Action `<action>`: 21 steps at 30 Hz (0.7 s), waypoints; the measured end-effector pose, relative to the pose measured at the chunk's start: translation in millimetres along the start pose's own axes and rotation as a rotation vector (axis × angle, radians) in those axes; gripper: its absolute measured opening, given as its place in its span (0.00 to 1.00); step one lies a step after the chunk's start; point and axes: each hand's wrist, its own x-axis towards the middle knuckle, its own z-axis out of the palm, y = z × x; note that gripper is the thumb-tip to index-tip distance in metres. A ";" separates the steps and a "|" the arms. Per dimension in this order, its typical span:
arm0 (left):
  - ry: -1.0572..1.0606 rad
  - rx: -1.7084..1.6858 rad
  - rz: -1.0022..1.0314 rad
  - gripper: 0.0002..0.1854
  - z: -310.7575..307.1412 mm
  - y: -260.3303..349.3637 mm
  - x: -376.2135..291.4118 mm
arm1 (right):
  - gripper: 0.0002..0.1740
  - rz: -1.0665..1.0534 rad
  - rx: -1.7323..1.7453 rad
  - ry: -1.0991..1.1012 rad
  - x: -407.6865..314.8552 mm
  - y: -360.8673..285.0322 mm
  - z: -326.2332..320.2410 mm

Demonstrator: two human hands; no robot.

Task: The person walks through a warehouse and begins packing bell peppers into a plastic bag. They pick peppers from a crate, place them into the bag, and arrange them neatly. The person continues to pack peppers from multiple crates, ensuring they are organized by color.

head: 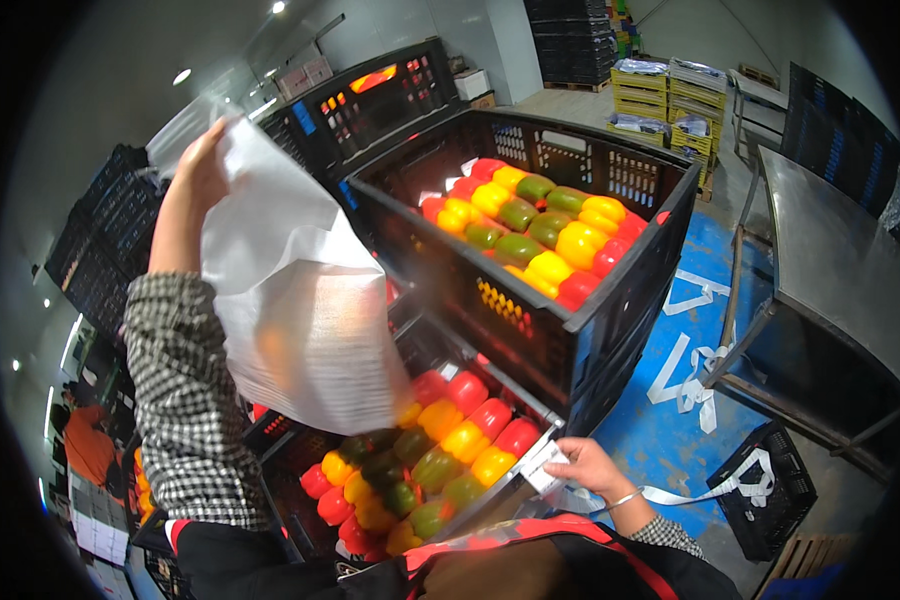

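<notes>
My left hand point(199, 169) is raised at the left and grips the top edge of a translucent white packing sheet point(300, 292). The sheet hangs down over the back left part of an open black plastic crate point(281, 487) in front of me. Rows of red, yellow and green bell peppers point(439, 469) fill that crate; some lie hidden behind the sheet. At the crate's right rim, my right hand point(589, 469) pinches a white printed label point(546, 466). White label backing strip point(690, 496) trails to the right past my wrist.
A taller stack of black crates point(577, 352) with more peppers stands just beyond. To the right is a metal table point(840, 247); a black basket point(769, 495) and loose white strip point(694, 390) lie on the floor. Yellow crates point(637, 97) stand behind; a person point(86, 442) is at far left.
</notes>
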 end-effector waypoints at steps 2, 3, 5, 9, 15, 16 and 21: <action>-0.014 0.050 -0.023 0.28 82.7 28.7 18.8 | 0.12 0.028 0.021 -0.059 -3.6 3.7 -16.3; -0.137 0.072 0.035 0.25 128.9 33.4 23.9 | 0.12 0.064 0.026 -0.077 -5.3 5.5 -25.6; -0.372 0.149 -0.024 0.21 221.9 37.7 31.0 | 0.13 0.041 0.041 -0.072 -10.5 9.0 -46.3; -0.789 0.363 -0.131 0.26 380.9 6.8 17.9 | 0.14 0.069 0.041 0.042 -24.8 11.6 -98.3; -1.249 0.332 -0.460 0.23 472.3 -47.4 -27.7 | 0.10 0.045 0.202 0.227 -43.4 -0.1 -164.5; -1.251 0.287 -0.543 0.24 472.5 -52.6 -34.2 | 0.10 0.071 0.231 0.234 -43.6 -4.3 -172.1; -1.402 0.284 -0.310 0.25 444.4 -56.2 -60.9 | 0.10 0.088 0.256 0.224 -25.1 -19.6 -189.3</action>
